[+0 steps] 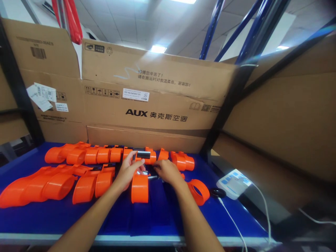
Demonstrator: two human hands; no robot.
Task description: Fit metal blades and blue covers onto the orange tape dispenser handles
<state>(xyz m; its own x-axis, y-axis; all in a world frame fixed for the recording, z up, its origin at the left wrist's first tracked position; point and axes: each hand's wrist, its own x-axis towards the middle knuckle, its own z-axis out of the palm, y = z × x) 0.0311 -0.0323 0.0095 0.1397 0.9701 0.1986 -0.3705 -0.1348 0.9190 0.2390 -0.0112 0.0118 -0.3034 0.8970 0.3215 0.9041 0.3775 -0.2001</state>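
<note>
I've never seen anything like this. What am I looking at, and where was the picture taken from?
There's no robot here: these are a person's own bare hands, seen from a camera worn on their head, looking forward and down. On the blue surface lie many orange curved pieces, mostly in two rows, and a white device sits at the right. Printed cardboard stands behind. The left hand and right hand are close together around a small shiny part. Fingers hide the contact, so I can't tell exactly what each one grips.
</note>
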